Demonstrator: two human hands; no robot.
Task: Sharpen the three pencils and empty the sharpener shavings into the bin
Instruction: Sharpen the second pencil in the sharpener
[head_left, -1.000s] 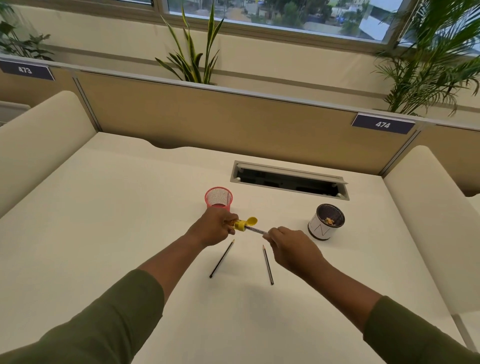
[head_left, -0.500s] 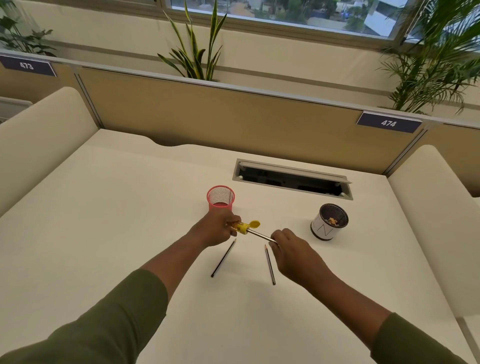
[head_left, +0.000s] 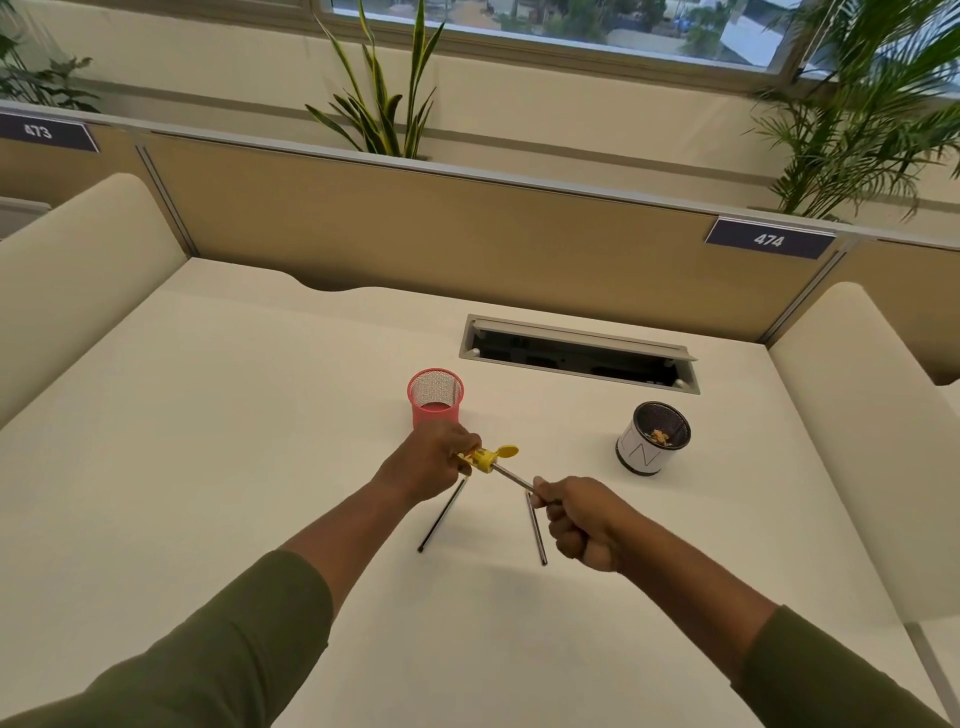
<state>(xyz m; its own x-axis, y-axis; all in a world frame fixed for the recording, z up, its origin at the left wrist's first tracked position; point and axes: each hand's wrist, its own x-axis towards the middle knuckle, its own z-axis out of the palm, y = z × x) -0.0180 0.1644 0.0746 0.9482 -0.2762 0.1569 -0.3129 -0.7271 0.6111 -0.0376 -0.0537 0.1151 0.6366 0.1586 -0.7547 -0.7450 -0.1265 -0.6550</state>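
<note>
My left hand (head_left: 431, 460) grips a small yellow sharpener (head_left: 485, 458) whose lid (head_left: 508, 451) hangs open to the right. A pencil (head_left: 511, 477) sticks out of the sharpener toward my right hand (head_left: 579, 522), which is closed around its far end. Two more dark pencils lie on the desk below the hands: one (head_left: 441, 517) slants left, the other (head_left: 536, 530) lies nearly straight. The small white bin (head_left: 647, 451) with a dark mesh inside stands at the right and holds a few shavings (head_left: 661, 435).
A pink mesh cup (head_left: 435, 397) stands just behind my left hand. A cable slot (head_left: 576, 353) is cut in the desk (head_left: 234, 441) further back. Padded partitions flank both sides and a panel closes the rear.
My right hand has slid back along the pencil, away from the sharpener, so more of the shaft shows between the hands. The left hand has stayed in place.
</note>
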